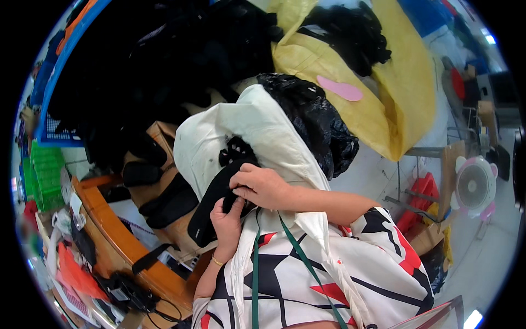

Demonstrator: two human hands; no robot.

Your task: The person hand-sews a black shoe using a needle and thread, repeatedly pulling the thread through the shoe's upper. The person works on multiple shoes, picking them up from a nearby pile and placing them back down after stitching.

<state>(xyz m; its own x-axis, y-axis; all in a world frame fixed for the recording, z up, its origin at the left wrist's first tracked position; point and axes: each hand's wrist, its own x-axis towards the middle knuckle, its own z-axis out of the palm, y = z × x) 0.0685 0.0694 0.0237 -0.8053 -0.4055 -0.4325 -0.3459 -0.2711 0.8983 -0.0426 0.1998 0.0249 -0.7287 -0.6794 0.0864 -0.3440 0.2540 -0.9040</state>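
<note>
A long black soft piece, shaped like a shoe or slipper (211, 208), lies slantwise over the white cloth (263, 123) on my lap. My left hand (227, 219) is closed on its near side, with the thumb raised against it. At its upper edge, the fingers of my right hand (262, 186) are pinched together on the black material. Whether a small tool or thread is between those fingers I cannot tell. Just beyond my right hand, a small clump of black scraps (236, 149) rests on the white cloth.
Several similar black pieces (169, 204) lie on brown card to the left, beside a wooden table edge (112, 225). A large dark heap fills the far left. Ahead are a black plastic bag (320, 129) and a yellow sack (408, 93) bearing a pink insole (341, 89). A fan (474, 183) stands at right.
</note>
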